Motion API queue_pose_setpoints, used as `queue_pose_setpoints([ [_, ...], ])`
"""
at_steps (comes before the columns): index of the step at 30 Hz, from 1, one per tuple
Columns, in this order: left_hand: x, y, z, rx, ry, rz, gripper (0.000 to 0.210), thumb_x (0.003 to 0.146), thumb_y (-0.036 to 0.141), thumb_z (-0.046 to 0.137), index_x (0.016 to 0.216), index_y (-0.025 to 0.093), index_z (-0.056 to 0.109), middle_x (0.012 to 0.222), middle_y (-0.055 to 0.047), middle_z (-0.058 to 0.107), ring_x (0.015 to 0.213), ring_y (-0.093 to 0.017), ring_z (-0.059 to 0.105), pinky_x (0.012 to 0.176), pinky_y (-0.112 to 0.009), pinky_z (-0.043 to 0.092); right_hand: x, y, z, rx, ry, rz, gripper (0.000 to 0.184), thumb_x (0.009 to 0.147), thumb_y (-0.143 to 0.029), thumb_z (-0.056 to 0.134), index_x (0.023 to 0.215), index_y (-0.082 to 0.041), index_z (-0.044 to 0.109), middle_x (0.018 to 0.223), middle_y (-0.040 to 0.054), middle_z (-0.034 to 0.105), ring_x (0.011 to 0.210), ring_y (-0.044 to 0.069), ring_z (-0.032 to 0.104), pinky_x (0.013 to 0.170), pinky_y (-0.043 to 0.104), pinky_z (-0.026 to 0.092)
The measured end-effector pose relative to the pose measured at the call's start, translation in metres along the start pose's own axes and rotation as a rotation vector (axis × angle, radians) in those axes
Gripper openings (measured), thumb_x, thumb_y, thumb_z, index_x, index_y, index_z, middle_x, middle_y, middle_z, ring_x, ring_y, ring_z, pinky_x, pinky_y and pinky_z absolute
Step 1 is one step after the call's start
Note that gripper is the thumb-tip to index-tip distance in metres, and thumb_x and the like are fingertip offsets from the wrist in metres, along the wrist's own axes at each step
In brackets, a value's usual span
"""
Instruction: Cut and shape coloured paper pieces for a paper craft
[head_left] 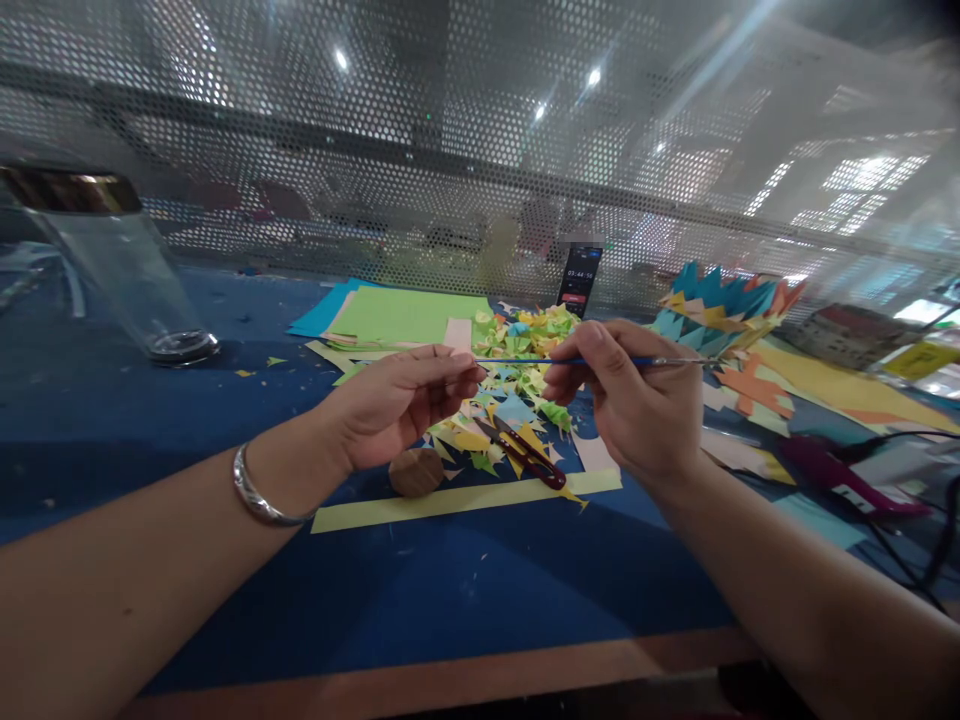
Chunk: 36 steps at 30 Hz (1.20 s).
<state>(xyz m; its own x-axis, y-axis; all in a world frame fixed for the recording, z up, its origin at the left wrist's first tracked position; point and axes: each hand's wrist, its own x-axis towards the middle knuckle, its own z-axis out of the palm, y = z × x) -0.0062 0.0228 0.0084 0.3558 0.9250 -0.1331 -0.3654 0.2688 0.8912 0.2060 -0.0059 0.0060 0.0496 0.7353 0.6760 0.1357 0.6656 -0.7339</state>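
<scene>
A thin blue rod [525, 361] with a metal end on the right runs level between my hands. My right hand [634, 400] is closed round it, thumb on top. The fingertips of my left hand [409, 400] pinch together at the rod's left tip; anything else in that pinch is too small to make out. Below my hands, thread snips [529, 460] with dark red handles rest on a heap of cut paper scraps [525, 340]. A pale yellow paper strip [465, 503] lies in front of them, and a round brown disc [416, 472] touches its upper edge.
Coloured paper sheets [420, 310] are stacked behind my left hand. A glass jar [135, 270] stands at left, a phone [580, 280] at the back. To the right are a layered paper piece [712, 310] with pointed edges and a maroon corded tool [844, 478].
</scene>
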Motion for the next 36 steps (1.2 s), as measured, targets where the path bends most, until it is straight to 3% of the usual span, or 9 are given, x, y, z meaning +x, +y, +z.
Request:
queue_pose_setpoints([
  [9, 0.0012, -0.0035, -0.0043, 0.123, -0.085, 0.062, 0.009, 0.081, 0.025, 0.08, 0.081, 0.017, 0.077, 0.091, -0.003, 0.075, 0.072, -0.005, 0.063, 0.066, -0.013, 0.052, 0.0, -0.0022, 0.0003, 0.029, -0.001, -0.007, 0.027, 0.095, -0.043, 0.063, 0.083, -0.021, 0.073, 0.069, 0.0023, 0.069, 0.056, 0.015, 0.067, 0.051, 0.029, 0.057],
  [24, 0.0016, -0.0038, -0.0046, 0.14, -0.108, 0.041, 0.011, 0.079, 0.025, 0.082, 0.082, 0.015, 0.076, 0.091, -0.003, 0.075, 0.071, -0.005, 0.062, 0.066, -0.014, 0.05, 0.0008, -0.0022, 0.0008, 0.017, 0.019, 0.004, 0.029, 0.095, -0.046, 0.063, 0.082, -0.021, 0.071, 0.069, 0.0013, 0.069, 0.055, 0.013, 0.067, 0.05, 0.027, 0.056],
  [36, 0.0001, -0.0033, -0.0028, 0.146, -0.09, 0.08, 0.009, 0.081, 0.024, 0.079, 0.083, 0.015, 0.077, 0.09, -0.004, 0.075, 0.07, -0.006, 0.062, 0.068, -0.015, 0.05, 0.0004, -0.0011, 0.0, -0.003, -0.106, 0.093, 0.032, 0.095, -0.047, 0.062, 0.079, -0.021, 0.07, 0.066, 0.0019, 0.068, 0.055, 0.015, 0.067, 0.05, 0.028, 0.056],
])
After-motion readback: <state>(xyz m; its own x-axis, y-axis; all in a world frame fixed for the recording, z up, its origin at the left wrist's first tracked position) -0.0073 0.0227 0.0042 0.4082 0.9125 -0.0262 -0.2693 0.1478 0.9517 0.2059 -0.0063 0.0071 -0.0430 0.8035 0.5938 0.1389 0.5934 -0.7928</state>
